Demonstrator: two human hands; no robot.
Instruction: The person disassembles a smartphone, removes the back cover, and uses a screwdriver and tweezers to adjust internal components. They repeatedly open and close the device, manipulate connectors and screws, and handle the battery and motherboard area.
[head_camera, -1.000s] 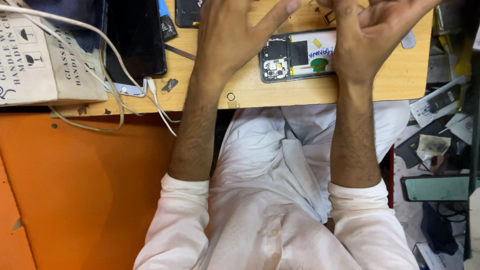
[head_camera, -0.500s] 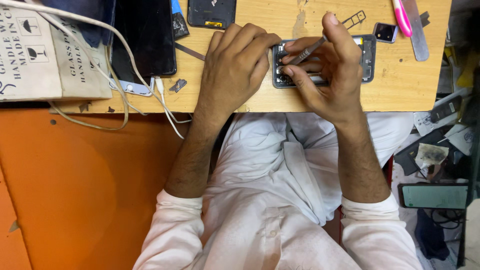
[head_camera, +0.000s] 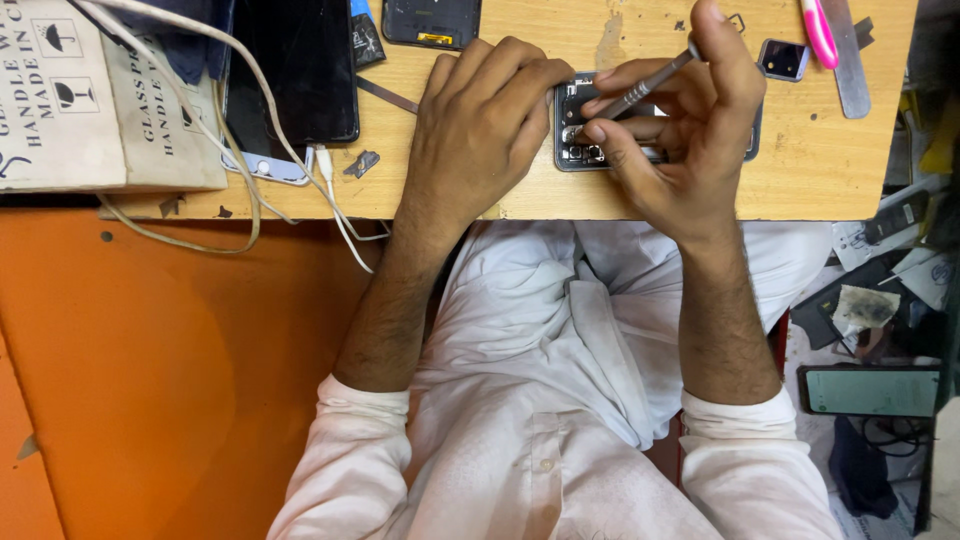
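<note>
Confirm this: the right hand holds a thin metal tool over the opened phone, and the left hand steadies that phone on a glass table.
Wrong on the table. In the head view the right hand holds the metal tool over the opened phone, steadied by the left hand, on a wooden table.

Bright, even overhead light; soft shadows under the hands on the wooden bench (head_camera: 820, 170). Sharp centre, dim right edge.

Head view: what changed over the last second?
Both hands came down from raised, spread poses onto the opened phone. The left hand now steadies its end; the right hand has taken a thin metal tool, tip on the phone. The phone, white cable and boxes stayed.
</note>
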